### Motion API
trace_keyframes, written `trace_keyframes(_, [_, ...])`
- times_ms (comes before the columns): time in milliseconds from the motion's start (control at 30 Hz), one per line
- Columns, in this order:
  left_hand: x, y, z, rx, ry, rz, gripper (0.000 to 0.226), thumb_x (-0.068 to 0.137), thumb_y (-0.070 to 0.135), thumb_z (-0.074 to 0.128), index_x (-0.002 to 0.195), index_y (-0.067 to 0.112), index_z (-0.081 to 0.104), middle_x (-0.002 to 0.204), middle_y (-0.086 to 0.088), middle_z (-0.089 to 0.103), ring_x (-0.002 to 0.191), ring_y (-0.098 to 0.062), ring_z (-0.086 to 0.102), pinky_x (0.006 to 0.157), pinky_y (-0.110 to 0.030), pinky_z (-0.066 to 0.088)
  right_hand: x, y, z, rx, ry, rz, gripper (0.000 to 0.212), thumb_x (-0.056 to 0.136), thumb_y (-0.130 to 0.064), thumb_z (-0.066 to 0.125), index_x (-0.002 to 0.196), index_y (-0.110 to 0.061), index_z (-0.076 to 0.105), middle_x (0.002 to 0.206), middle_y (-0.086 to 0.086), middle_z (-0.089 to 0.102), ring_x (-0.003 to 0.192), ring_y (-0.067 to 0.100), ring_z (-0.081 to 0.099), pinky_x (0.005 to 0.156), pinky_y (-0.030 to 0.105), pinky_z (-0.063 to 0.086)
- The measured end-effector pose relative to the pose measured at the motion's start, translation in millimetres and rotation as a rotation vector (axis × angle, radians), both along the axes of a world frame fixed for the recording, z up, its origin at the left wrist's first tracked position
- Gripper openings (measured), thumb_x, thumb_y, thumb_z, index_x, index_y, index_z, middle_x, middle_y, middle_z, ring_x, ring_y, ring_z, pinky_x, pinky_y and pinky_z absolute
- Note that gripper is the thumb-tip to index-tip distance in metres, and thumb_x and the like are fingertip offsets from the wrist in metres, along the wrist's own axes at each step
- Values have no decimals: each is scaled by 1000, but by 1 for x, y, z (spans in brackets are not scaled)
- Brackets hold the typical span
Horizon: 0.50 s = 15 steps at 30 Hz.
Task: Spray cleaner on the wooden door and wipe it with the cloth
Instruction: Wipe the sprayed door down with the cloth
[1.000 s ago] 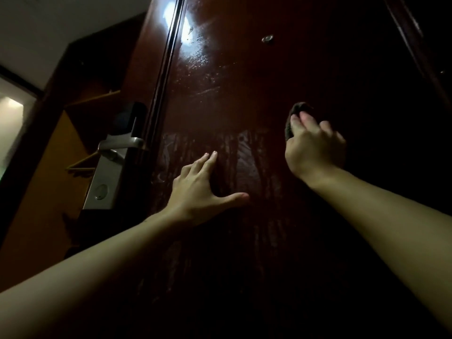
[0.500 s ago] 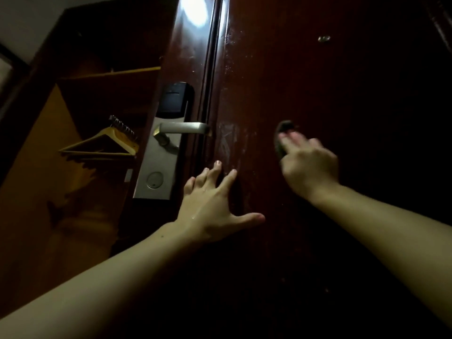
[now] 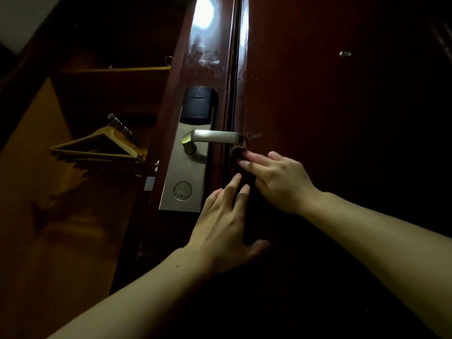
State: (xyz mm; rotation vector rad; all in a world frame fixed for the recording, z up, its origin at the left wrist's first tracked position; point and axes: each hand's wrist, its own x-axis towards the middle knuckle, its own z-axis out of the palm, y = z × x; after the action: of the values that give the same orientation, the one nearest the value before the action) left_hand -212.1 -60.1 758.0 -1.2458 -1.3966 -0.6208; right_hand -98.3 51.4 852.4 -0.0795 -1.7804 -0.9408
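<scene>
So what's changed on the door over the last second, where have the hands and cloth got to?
The right hand has slid the dark cloth leftward across the door, from mid-panel to the groove just below the tip of the lever handle. The left hand has followed it left and stays flat on the door, fingers spread. The right hand's fingers still press the cloth against the wood; nothing was let go.

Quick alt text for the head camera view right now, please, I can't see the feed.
The right hand presses a dark cloth against the wooden door just below the tip of the silver lever handle. The left hand rests flat on the door below it, fingers spread. Wooden hangers hang in an open closet at left.
</scene>
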Motion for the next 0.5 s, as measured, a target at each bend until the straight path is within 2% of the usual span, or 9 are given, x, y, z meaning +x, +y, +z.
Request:
trace_keyframes(100, [2,4,1,26,-14,-12,124,65,79,58,152,16,-5,156,-3,-19,145,-21,-3,112,-28,-9,12,10,25,-286,182,-43,54,97,-30,40,149,-37,26,156,-10,27,128,23,42,97,36,42])
trace_keyframes(200, [5,6,5,44,-71,-19,141,56,79,65,149,12,-18,155,-4,-27,146,-20,-15,116,-32,-5,12,3,38,-356,241,-66,56,97,-31,40,149,-38,23,158,-11,23,129,23,40,99,37,40])
trace_keyframes(267, [8,4,7,50,-111,-12,148,54,76,69,146,10,-25,153,-5,-33,144,-20,-22,113,-31,-8,8,-2,23,-275,160,-73,54,95,-30,42,147,-38,30,155,-9,30,125,24,45,96,36,43])
trace_keyframes(300, [10,3,7,48,-126,-12,149,53,75,71,146,9,-25,153,-6,-33,144,-20,-23,112,-30,-7,7,-2,8,-163,83,-53,51,93,-29,43,144,-36,39,152,-7,37,119,25,51,91,35,46])
trace_keyframes(367, [14,1,9,25,-147,-25,149,54,69,76,146,8,-24,153,-8,-33,144,-20,-22,112,-30,-4,9,2,-28,108,-127,35,45,86,-30,46,129,-28,59,138,-3,55,95,26,63,74,33,51])
trace_keyframes(400, [14,1,9,16,-156,-29,148,55,66,77,146,8,-24,153,-9,-33,144,-21,-21,114,-30,-1,11,8,-44,209,-240,49,41,85,-32,48,121,-26,64,132,-3,60,84,24,63,65,33,52])
trace_keyframes(433, [14,0,9,14,-160,-29,146,57,65,77,146,9,-24,153,-9,-33,144,-21,-21,115,-32,1,13,15,-54,262,-309,35,37,85,-33,50,118,-25,66,130,-3,62,78,22,61,59,32,51])
trace_keyframes(500, [14,1,9,2,-160,-13,146,57,67,76,146,8,-25,153,-8,-33,144,-20,-22,115,-32,0,17,22,-55,249,-305,15,38,85,-33,49,118,-25,66,130,-2,62,74,22,60,55,31,51])
